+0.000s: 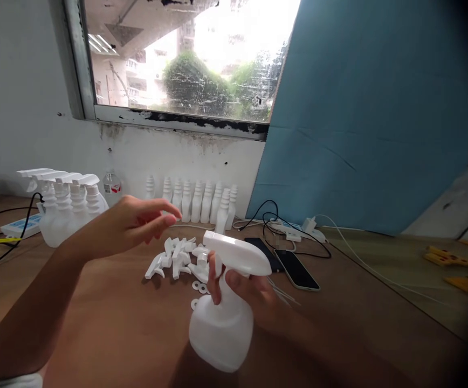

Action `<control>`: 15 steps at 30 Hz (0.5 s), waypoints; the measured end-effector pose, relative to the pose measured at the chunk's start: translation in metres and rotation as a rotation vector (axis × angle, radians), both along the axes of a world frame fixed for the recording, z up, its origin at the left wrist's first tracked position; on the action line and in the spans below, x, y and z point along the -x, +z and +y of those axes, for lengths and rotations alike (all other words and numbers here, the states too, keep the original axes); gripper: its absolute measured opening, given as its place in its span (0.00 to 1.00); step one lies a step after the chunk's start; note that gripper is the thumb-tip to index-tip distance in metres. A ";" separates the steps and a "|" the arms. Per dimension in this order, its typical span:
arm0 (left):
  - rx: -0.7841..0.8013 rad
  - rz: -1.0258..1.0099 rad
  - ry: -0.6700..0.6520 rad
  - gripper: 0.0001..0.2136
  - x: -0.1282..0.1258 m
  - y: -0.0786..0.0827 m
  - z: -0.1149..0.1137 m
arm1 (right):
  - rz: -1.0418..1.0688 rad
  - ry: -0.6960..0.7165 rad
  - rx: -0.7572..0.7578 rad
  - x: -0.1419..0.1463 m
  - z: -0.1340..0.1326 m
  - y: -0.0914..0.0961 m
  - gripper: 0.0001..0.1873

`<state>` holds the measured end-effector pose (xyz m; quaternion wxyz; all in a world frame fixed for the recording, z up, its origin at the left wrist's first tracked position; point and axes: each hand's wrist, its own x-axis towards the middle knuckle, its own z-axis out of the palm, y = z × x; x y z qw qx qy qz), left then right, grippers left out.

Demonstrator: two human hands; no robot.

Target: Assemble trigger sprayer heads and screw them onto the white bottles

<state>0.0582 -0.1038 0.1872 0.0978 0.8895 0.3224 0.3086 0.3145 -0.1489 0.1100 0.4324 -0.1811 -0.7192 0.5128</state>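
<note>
A white spray bottle [221, 334] with its trigger head [238, 253] fitted stands tilted near the front of the table. My right hand [254, 293] is wrapped around its neck, just below the head, with a finger by the trigger. To the left, my left hand [143, 218] hovers in the air, thumb and index finger apart, holding nothing. Beyond the bottle lies a pile of loose white trigger heads [177, 256]. Several small white washers [199, 286] lie beside the bottle, partly hidden by it.
Against the wall stands a row of white bottles [197, 205] without heads. Several assembled spray bottles [70, 215] are at the left, near a power strip [19, 226]. A phone [297, 269], black cables [318, 250] and another power strip [294, 231] lie right of centre.
</note>
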 end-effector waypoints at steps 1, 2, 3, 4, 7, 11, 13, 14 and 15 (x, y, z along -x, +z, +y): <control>0.056 0.105 -0.031 0.13 -0.003 -0.001 0.000 | 0.006 0.030 0.004 0.001 -0.001 0.001 0.20; 0.121 0.214 -0.074 0.14 -0.006 -0.004 0.000 | 0.019 0.054 0.012 0.001 -0.002 0.003 0.20; 0.191 0.328 -0.114 0.14 -0.011 -0.007 -0.001 | 0.032 0.073 0.021 0.001 -0.003 0.004 0.20; 0.254 0.440 -0.148 0.14 -0.016 -0.012 -0.001 | 0.041 0.085 0.034 0.001 -0.004 0.005 0.19; 0.357 0.661 -0.247 0.20 -0.035 -0.033 -0.006 | 0.075 0.113 0.063 -0.001 -0.007 0.007 0.18; 0.427 0.513 -0.340 0.23 -0.056 -0.064 -0.024 | 0.189 0.153 0.071 -0.003 -0.005 0.007 0.17; 0.440 0.365 -0.268 0.18 -0.060 -0.075 -0.033 | 0.228 0.137 0.104 -0.005 -0.004 0.008 0.16; 0.444 0.307 -0.239 0.15 -0.059 -0.079 -0.037 | 0.218 0.116 0.107 -0.006 -0.002 0.010 0.17; 0.442 0.261 -0.225 0.14 -0.057 -0.083 -0.038 | 0.193 0.086 0.089 -0.008 -0.001 0.012 0.21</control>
